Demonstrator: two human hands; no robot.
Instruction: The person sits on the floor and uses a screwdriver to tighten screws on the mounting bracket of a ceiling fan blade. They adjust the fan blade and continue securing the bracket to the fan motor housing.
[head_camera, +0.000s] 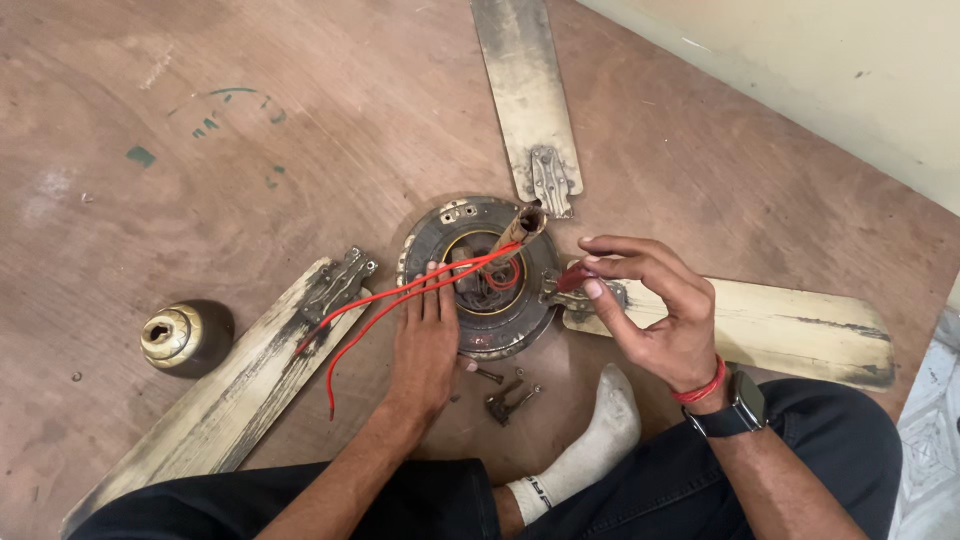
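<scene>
Mid wiring teardown: left hand (425, 335) lies flat and open on the motor (487, 278), right hand (650, 310) pinches a red wire (572, 279). Next it probably needs a careful tug free.

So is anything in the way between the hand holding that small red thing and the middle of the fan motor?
Partly. The brown metal rod rises from the round dark fan motor, with red wires running across it, between the right hand and the left hand, which rests flat on the motor's near edge.
</scene>
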